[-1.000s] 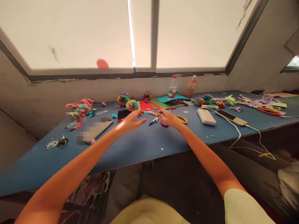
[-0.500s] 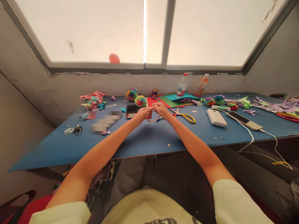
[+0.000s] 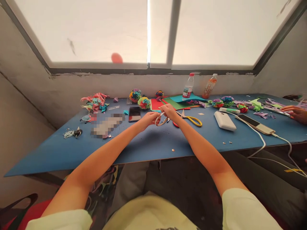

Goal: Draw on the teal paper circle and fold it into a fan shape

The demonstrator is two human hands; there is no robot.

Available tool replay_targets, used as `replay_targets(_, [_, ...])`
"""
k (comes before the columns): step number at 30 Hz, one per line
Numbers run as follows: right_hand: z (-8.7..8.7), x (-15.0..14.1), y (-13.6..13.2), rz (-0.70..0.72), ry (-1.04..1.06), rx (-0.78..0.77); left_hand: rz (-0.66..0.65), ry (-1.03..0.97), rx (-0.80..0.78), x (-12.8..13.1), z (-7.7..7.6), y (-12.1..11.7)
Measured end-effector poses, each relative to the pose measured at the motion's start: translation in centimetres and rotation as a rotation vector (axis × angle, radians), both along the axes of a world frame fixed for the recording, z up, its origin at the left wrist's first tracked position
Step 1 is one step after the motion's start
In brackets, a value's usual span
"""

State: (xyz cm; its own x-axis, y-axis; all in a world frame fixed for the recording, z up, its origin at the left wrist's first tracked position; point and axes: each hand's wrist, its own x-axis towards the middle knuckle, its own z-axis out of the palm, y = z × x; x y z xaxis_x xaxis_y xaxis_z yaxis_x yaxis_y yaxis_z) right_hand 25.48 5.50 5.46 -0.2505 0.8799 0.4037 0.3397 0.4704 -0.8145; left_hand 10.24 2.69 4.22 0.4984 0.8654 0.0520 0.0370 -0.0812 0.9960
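Both hands are raised above the blue table [image 3: 148,147], close together at its middle. Between them is a thin pale ring [image 3: 162,124] that looks like a nearly used roll of tape. My left hand [image 3: 150,119] is closed on its left side. My right hand [image 3: 169,112] pinches at its upper right edge, with the fingertips partly hidden. Yellow-handled scissors [image 3: 194,120] lie just right of my right hand, and a red handle [image 3: 176,124] shows beside that wrist. A dark phone [image 3: 134,114] lies behind my left hand.
Colored paper sheets [image 3: 172,103] and paper flower balls [image 3: 135,95] stand behind. Two bottles [image 3: 188,86] are at the back. A white power bank [image 3: 224,120], a cabled phone [image 3: 255,124] and a glue stick [image 3: 229,110] lie right. Another person's hand [image 3: 297,113] is at far right.
My hands have shifted slightly right and apart, and the ring shows more fully between them. Another person's hand has come into view at the far right.
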Motion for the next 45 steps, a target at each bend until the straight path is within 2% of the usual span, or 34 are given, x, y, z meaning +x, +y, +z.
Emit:
replay_targets(11, [0.2,-0.1,0.2,-0.040,0.000,0.007,-0.049,0.003,0.032,0.3,-0.6,-0.3])
replay_targets(17, [0.7,0.5,0.1,-0.044,0.004,0.018,-0.037,-0.022,0.022,0.9,-0.3,-0.5])
replay_targets(25, [0.2,-0.1,0.0,-0.014,-0.036,0.037,-0.017,-0.014,0.027,0.4,0.3,-1.3])
replay_targets(36, [0.9,0.7,0.3,-0.050,-0.033,0.043,-0.067,-0.036,0.025,1.3,0.5,-1.5])
replay_targets(45, [0.0,-0.3,0.2,-0.045,-0.069,0.073,-0.020,-0.009,0.014,0.6,0.1,-1.2])
